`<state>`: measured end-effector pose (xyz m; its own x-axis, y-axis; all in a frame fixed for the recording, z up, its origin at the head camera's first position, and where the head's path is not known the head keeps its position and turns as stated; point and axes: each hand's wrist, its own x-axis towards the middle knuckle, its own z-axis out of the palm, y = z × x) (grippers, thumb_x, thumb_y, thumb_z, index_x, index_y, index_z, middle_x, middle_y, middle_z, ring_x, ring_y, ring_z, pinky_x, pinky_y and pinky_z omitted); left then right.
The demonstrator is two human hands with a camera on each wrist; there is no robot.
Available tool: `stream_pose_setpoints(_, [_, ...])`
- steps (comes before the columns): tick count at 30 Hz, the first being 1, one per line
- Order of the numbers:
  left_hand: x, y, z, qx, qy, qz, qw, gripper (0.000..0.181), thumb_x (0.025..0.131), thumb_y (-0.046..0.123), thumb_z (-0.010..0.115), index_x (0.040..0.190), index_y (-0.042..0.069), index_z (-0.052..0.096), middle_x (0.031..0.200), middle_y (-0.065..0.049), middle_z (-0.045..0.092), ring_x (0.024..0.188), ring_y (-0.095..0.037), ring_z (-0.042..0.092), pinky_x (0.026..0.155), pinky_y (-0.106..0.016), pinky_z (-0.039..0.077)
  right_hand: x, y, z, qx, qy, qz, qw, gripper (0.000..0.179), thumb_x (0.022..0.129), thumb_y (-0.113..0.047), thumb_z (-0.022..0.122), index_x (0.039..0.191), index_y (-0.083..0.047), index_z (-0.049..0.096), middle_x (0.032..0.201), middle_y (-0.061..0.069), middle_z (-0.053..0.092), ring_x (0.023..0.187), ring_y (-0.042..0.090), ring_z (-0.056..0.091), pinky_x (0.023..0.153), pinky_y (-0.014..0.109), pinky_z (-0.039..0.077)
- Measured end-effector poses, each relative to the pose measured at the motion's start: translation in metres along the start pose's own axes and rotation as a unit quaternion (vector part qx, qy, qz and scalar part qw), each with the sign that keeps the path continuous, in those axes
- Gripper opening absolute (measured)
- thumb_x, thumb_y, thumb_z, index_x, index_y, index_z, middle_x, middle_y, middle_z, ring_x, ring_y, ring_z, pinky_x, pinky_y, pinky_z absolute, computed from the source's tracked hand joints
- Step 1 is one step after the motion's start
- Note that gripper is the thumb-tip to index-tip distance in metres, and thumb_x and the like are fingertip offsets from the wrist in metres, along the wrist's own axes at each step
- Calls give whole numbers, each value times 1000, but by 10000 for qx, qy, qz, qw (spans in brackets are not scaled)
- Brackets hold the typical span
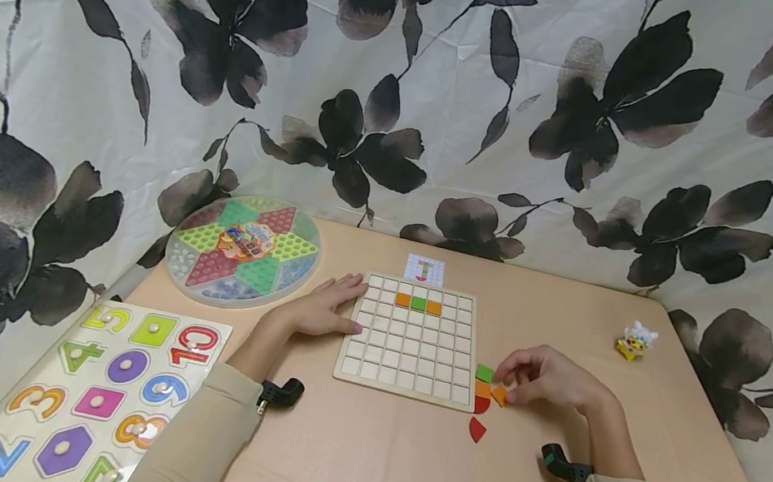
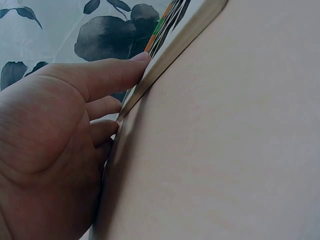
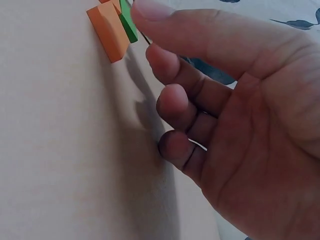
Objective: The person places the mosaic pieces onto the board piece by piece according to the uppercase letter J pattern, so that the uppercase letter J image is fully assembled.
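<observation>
A pale square grid board [image 1: 408, 346] carries an orange, a green and an orange tile in a row near its far edge. My left hand [image 1: 323, 307] rests along the board's left edge, its thumb on the rim; the left wrist view shows the thumb [image 2: 110, 77] over the board's side. Right of the board, my right hand [image 1: 554, 379] hovers with loosely bent fingers beside a green tile [image 1: 483, 373] and an orange tile [image 1: 499, 395]. In the right wrist view the thumb overlaps the green tile [image 3: 128, 22]; an orange tile [image 3: 107, 30] stands on the table.
Red pieces [image 1: 477, 431] lie near the board's right corner. A small pattern card [image 1: 424, 270] sits behind the board. At left are a round star-patterned game board [image 1: 244, 252] and a number-and-shape puzzle [image 1: 96, 397]. A small figurine [image 1: 636, 341] stands at far right.
</observation>
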<state>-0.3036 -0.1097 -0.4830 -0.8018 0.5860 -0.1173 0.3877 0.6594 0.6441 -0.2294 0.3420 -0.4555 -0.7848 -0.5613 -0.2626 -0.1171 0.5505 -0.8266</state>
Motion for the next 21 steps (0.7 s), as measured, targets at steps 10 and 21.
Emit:
stream_pose_setpoints(10, [1, -1, -1, 0, -10, 2, 10000, 89, 95, 44, 71, 166, 10, 27, 177, -10, 9, 164, -30, 2, 134, -47, -2, 4, -1, 4, -315, -16, 31, 9995, 22, 84, -7, 85, 105, -8, 77, 86, 13, 65, 81, 20, 57, 68, 22, 48])
stream_pose_setpoints(21, [1, 1, -2, 31, -25, 4, 10000, 89, 95, 45, 71, 165, 11, 29, 176, -10, 9, 164, -30, 2, 134, -46, -1, 5, -4, 4, -316, -37, 327, 9990, 20, 83, -7, 86, 102, -8, 79, 85, 8, 64, 81, 20, 56, 68, 23, 48])
